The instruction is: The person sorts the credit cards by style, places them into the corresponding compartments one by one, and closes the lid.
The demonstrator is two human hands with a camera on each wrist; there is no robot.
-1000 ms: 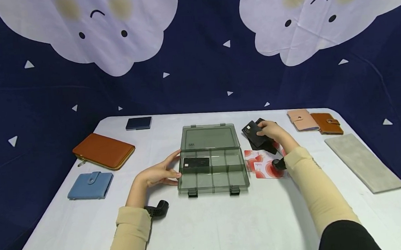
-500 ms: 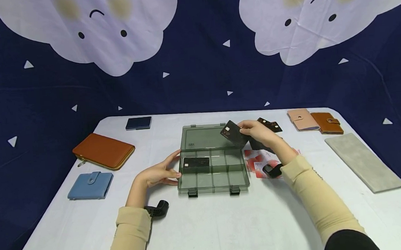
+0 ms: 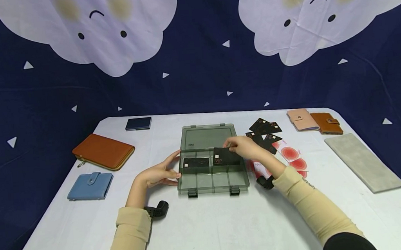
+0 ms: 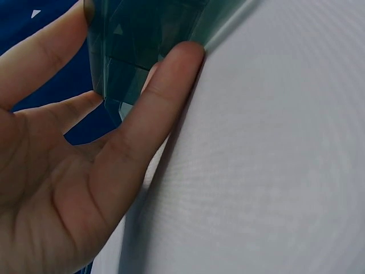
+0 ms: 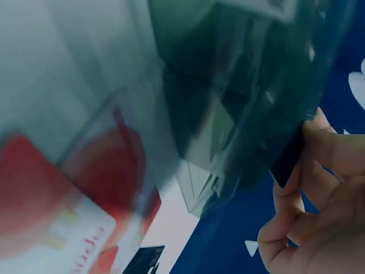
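Observation:
A smoky clear compartment box lies open on the white table, its lid flat behind it. One black card lies in the back left compartment. My right hand pinches a black VIP card over the back middle compartment. My left hand rests with straight fingers against the box's left side; in the left wrist view the fingers touch the box corner. The right wrist view shows fingers on the card edge behind the box wall.
Several black cards and red-and-white cards lie right of the box. Left side: an orange zip wallet, blue wallet, navy card holder. Right side: pink wallet, brown wallet, grey pouch.
My right hand lifted a black card from the pile on the right and carried it left and down over the box. The left hand stayed against the box.

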